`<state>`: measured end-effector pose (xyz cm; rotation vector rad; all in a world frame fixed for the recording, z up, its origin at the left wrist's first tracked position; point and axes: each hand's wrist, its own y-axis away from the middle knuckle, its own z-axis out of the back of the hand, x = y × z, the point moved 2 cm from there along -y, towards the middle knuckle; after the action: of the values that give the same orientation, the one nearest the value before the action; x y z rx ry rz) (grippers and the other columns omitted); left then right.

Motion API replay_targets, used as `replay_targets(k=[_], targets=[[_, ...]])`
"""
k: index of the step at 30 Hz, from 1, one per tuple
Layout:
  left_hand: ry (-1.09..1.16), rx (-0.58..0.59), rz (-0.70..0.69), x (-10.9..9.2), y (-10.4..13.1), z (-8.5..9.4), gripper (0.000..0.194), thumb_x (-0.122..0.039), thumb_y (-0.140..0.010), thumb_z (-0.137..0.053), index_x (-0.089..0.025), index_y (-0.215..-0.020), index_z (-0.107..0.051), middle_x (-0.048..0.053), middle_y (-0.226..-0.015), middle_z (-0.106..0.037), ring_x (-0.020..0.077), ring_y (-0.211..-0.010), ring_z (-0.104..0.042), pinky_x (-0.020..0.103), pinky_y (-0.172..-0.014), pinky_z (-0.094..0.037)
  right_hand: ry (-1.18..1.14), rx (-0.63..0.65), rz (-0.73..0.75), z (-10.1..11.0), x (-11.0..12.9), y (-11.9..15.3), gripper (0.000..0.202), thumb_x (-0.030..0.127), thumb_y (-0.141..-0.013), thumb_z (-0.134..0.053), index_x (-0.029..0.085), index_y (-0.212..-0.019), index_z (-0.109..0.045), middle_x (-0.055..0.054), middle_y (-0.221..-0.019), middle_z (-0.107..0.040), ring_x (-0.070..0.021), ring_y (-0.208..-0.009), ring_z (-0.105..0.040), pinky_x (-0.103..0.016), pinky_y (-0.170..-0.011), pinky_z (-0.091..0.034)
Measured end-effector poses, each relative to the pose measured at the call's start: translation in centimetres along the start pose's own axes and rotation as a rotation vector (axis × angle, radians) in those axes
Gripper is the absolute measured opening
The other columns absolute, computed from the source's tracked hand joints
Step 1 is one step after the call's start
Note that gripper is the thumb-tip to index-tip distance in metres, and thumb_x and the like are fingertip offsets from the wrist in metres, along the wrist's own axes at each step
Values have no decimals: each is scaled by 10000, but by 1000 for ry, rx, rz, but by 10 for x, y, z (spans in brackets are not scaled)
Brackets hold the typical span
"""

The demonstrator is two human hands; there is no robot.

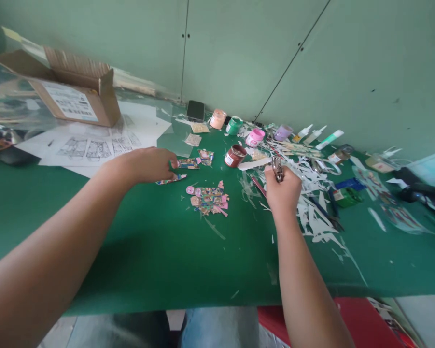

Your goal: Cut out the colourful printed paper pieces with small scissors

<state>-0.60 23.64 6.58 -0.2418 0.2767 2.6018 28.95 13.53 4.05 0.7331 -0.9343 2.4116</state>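
Observation:
My left hand (154, 164) reaches over the left end of a patterned strip (188, 163), its fingertips curled down at the strip; what they grip is hidden. Just below lies a thinner patterned piece (172, 180), and a small patterned piece (206, 156) sits to the right. My right hand (283, 188) is closed around a small metal tool (277, 168) whose top sticks up from the fist. Between the hands, nearer to me, lies a colourful patchwork piece (210, 198) with pink round parts and ragged pink ends.
An open cardboard box (76, 96) and printed sheets (97, 147) are at the back left. Open paint jars (234, 155) stand behind the pieces. White paper scraps (315, 212), glue tubes (329, 139) and tools cover the right side of the green table (188, 270).

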Motion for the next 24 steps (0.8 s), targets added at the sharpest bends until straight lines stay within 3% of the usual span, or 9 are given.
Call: replay_targets(k=[3, 6, 8, 12, 14, 16, 20, 22, 24], targets=[[-74, 41, 27, -5, -1, -3, 394, -441, -728, -629, -222, -1050, -688, 79, -1004, -722, 252, -830, -639, 311, -653, -403, -10, -3, 9, 0, -1, -1, 306, 398, -777, -551, 239, -579, -379, 38, -530, -419, -149, -535, -366, -289, -570, -264], [-116, 97, -4, -12, -2, -4, 184, -358, -750, -604, -213, -821, -691, 55, -803, -704, 210, -694, -616, 304, -595, -366, -23, -10, 17, 0, -1, -1, 300, 397, -773, -552, 238, -581, -386, 39, -528, -417, -149, -535, -370, -289, -567, -264], [-119, 136, -11, -14, -3, -3, 154, -316, -758, -578, -206, -683, -655, 43, -685, -664, 183, -602, -580, 303, -557, -339, -28, -7, 23, -1, -1, -1, 295, 397, -769, -552, 238, -583, -388, 38, -528, -421, -149, -533, -371, -289, -564, -263], [-103, 155, -44, -13, -4, -2, 162, -297, -764, -573, -194, -650, -621, 49, -670, -649, 177, -589, -560, 302, -548, -334, -15, -3, 32, -2, -1, 1, 298, 400, -774, -544, 240, -586, -378, 30, -540, -444, -154, -538, -389, -291, -565, -277], [-36, 121, -49, -12, -3, 1, 109, -278, -765, -581, -201, -712, -637, 40, -696, -662, 180, -618, -577, 293, -569, -354, -9, -11, 32, -2, 0, 1, 274, 393, -785, -535, 241, -610, -390, 17, -571, -480, -162, -559, -425, -292, -574, -305], [93, 5, -46, -16, -2, 4, 103, -273, -779, -581, -220, -825, -657, 21, -747, -682, 172, -628, -591, 283, -591, -380, -22, -20, 26, 2, 3, 0, 192, 365, -789, -540, 236, -687, -441, -4, -633, -540, -173, -596, -484, -294, -595, -349], [338, -257, -227, -51, 7, 4, 156, -235, -834, -541, -220, -941, -652, 18, -882, -705, 156, -702, -619, 268, -658, -431, -73, 21, -5, 22, 9, -11, 147, 304, -829, -504, 204, -937, -501, -40, -730, -619, -180, -609, -572, -306, -606, -427], [451, -262, -363, -76, 13, -5, 184, -168, -846, -504, -203, -957, -647, 27, -916, -713, 155, -772, -634, 254, -683, -452, -98, 123, 13, 38, 11, -13, 138, 315, -846, -492, 204, -928, -505, -34, -713, -626, -170, -567, -572, -305, -581, -431], [535, -192, -450, -97, 18, -16, 236, -124, -844, -492, -196, -1008, -645, 31, -924, -724, 148, -764, -644, 239, -657, -463, -92, 251, 59, 54, 11, -6, 126, 336, -835, -526, 211, -831, -514, -9, -651, -610, -153, -526, -549, -290, -559, -414]])
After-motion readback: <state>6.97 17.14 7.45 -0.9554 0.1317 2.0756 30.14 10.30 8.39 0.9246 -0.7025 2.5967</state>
